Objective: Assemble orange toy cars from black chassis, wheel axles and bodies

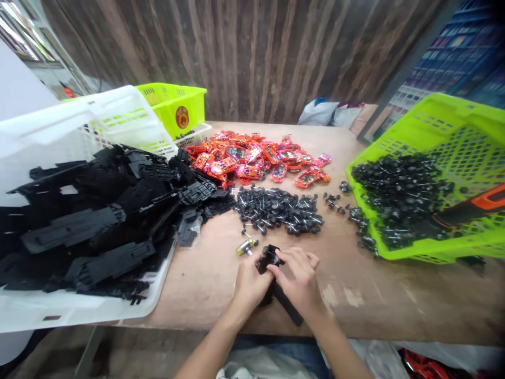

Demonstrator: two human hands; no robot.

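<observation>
My left hand (251, 283) is closed around a small black plastic part (270, 256), which looks like a toy car chassis. From the other side, my right hand (299, 273) pinches its edge with thumb and fingertips. Whether a wheel axle is between those fingers is hidden. Below both hands a long black plastic piece (290, 309) slants toward the table's front edge. Just beyond my left hand lies a yellow-and-metal piece (245, 246) with a small black wheel. Past it spreads a pile of black wheels on metal axles (280, 209).
Orange-red toy car bodies (244, 158) are heaped at the back of the wooden table (213, 284). A white crate (158, 295) at left overflows with black chassis parts (87, 226). On the right, a tilted lime-green basket (445, 126) holds wheel axles and an orange-and-black handled tool (469, 205).
</observation>
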